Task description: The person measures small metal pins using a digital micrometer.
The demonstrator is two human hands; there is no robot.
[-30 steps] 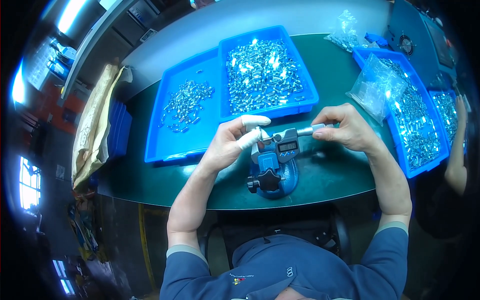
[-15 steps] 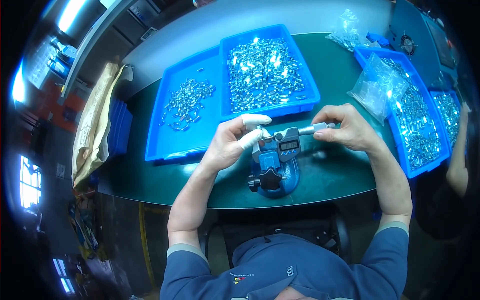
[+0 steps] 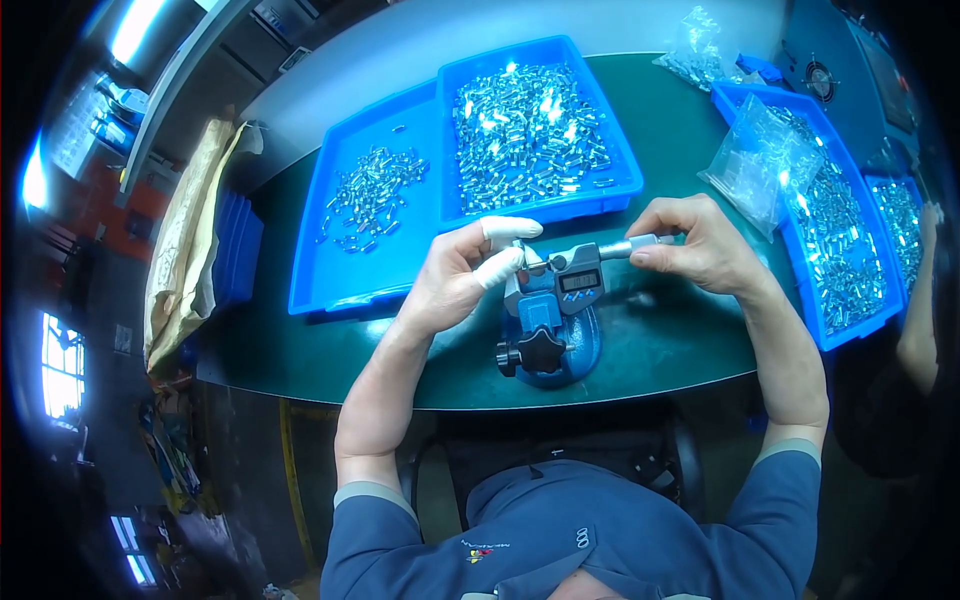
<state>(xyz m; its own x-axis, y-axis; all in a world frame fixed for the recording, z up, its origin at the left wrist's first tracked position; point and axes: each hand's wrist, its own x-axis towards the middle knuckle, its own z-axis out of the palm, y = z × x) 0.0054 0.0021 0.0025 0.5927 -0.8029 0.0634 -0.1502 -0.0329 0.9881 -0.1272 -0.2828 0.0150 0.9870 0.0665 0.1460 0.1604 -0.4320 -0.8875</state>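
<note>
A digital micrometer [image 3: 578,277] with a small screen is clamped in a blue stand [image 3: 568,350], whose black star-shaped knob [image 3: 542,351] faces me. My left hand [image 3: 455,275], with white covers on its thumb and a finger, is closed at the micrometer's jaws. It pinches a small metal piece [image 3: 520,246], mostly hidden by the fingertips. My right hand [image 3: 698,245] grips the silver thimble [image 3: 640,244] at the right end between thumb and forefinger. Beyond the hands stand a blue tray [image 3: 310,262] with a loose scatter of small metal cylinders and a fuller blue tray [image 3: 622,168] of the same pieces.
On the right are another long blue tray [image 3: 800,280] of metal parts and a clear plastic bag [image 3: 750,165] lying on it. Farther back sits a bag of parts [image 3: 697,50]. Brown paper sacking [image 3: 185,250] and stacked blue trays [image 3: 238,250] stand left. Another person's arm [image 3: 920,310] shows far right.
The view has shifted slightly, so the table and trays appear a little higher. My right fingers have shifted slightly around the thimble; my left hand stays at the jaws.
</note>
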